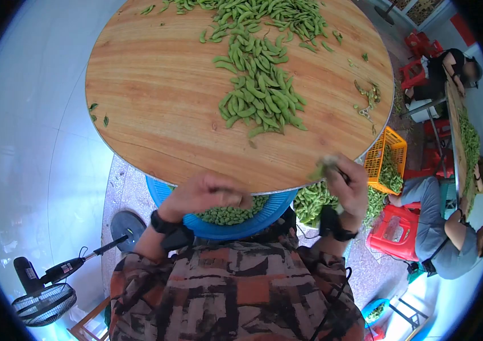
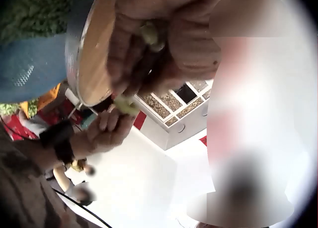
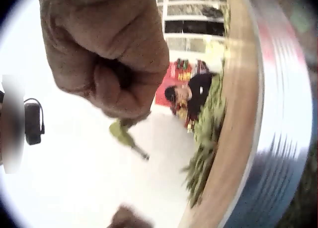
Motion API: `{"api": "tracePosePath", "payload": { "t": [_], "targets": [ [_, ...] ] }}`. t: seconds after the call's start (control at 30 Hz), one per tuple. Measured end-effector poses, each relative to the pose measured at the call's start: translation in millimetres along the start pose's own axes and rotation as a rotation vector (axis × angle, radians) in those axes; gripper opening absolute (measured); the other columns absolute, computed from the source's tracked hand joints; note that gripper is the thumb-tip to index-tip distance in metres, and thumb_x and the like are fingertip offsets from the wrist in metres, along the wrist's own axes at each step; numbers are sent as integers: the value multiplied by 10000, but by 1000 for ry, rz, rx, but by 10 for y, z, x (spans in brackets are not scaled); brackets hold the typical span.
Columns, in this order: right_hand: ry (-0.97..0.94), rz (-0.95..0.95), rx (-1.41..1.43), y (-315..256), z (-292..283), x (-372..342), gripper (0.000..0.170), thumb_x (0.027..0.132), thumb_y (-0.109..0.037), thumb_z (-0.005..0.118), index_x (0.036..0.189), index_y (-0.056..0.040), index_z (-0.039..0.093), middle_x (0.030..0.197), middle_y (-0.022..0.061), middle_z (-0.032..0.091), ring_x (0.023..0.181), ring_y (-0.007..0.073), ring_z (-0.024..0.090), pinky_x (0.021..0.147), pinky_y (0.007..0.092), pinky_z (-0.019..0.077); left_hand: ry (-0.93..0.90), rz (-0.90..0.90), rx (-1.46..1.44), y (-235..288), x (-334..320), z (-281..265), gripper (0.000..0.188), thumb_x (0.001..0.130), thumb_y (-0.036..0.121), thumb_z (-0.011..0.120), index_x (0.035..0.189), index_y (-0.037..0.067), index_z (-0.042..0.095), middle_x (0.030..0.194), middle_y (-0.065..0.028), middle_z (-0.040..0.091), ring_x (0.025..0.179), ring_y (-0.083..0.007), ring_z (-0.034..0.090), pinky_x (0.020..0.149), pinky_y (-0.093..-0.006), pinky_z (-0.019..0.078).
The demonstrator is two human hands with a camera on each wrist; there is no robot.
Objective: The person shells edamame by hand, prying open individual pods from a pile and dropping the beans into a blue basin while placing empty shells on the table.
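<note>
And here, a green pod [image 3: 120, 132] is pinched by the right hand [image 1: 348, 184] at the edge of the surface [image 1: 150, 113]; apart from it, a pale green piece [image 2: 149, 33] is held by the left hand [image 1: 213, 191] above the blue basin [image 1: 219, 232]!

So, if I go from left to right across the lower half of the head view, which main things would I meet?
Black standing fan with round wire cage → the wearer's bare left grip → bare right grip → orange slatted plastic crate → grey cloth shirt of a seated person.
</note>
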State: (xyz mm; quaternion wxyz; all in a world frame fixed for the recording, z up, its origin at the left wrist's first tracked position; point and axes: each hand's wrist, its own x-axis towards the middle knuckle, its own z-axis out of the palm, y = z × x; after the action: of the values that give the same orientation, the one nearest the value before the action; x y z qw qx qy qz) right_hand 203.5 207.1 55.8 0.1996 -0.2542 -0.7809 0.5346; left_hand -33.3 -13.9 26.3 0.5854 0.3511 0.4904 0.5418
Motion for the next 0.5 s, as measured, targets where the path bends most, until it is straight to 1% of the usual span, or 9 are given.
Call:
{"api": "tracePosePath", "payload": {
  "t": [0.07, 0.1, 0.17, 0.2, 0.27, 0.3, 0.37, 0.47, 0.5],
  "targets": [
    [-176, -102, -202, 68, -349, -169, 197, 814, 21, 544, 977, 28, 654, 754, 105, 653, 656, 181, 616, 603, 292, 465, -321, 224, 391, 8, -72, -96, 185, 924, 123, 568, 1016, 4, 677, 919, -101, 680, 820, -242, 635, 740, -339, 498],
    [-143, -11, -238, 179, -450, -285, 186, 816, 16, 543, 966, 29, 652, 737, 117, 652, 648, 203, 628, 600, 313, 473, -322, 224, 392, 20, -52, -91, 185, 924, 123, 568, 1016, 4, 677, 919, -101, 680, 820, -242, 635, 740, -339, 498],
    [-114, 84, -272, 376, -490, -366, 175, 818, 11, 542, 955, 30, 649, 720, 128, 652, 639, 224, 640, 596, 335, 480, 18, 177, 642, 46, 30, -48, 162, 879, 112, 616, 990, 5, 666, 916, -127, 671, 839, -325, 639, 764, -371, 501],
    [-43, 115, -410, 437, -492, -355, 163, 821, 10, 538, 940, 31, 647, 704, 140, 647, 622, 242, 638, 597, 337, 483, 16, 177, 643, 59, 144, -33, 162, 879, 112, 616, 990, 5, 666, 916, -127, 671, 839, -325, 639, 764, -371, 501],
    [30, 153, -552, 431, -504, -327, 153, 823, 9, 533, 925, 32, 645, 688, 152, 642, 605, 259, 636, 598, 340, 486, 356, 307, 995, 55, 477, 12, 203, 811, 76, 651, 1000, 3, 645, 944, -142, 634, 876, -365, 610, 766, -379, 503],
    [5, 132, -540, 363, -483, -273, 144, 826, 5, 534, 915, 32, 644, 684, 161, 639, 606, 263, 636, 595, 336, 485, 357, 309, 994, 24, 623, 35, 203, 811, 76, 651, 1000, 3, 645, 944, -142, 634, 876, -365, 610, 766, -379, 503],
    [-25, 106, -469, 237, -398, -164, 158, 831, 2, 542, 938, 32, 655, 696, 168, 639, 616, 257, 643, 597, 323, 487, 535, 464, 1131, -38, 843, 45, 264, 782, 45, 642, 1044, 17, 616, 972, -137, 581, 900, -367, 581, 754, -404, 498],
    [63, -62, -312, 236, -143, -22, 184, 831, 6, 548, 973, 38, 660, 706, 155, 644, 630, 230, 651, 611, 305, 493, 468, 408, 1243, -24, 954, 18, 302, 774, 37, 631, 1073, 28, 593, 1006, -133, 549, 915, -358, 569, 743, -432, 491],
    [42, -20, -239, 204, -60, 21, 215, 847, 4, 540, 1026, 40, 655, 732, 126, 662, 671, 177, 658, 633, 281, 499, 467, 406, 1245, -30, 947, 18, 302, 774, 37, 631, 1073, 28, 593, 1006, -133, 549, 915, -358, 569, 743, -432, 491]
  ]
}}
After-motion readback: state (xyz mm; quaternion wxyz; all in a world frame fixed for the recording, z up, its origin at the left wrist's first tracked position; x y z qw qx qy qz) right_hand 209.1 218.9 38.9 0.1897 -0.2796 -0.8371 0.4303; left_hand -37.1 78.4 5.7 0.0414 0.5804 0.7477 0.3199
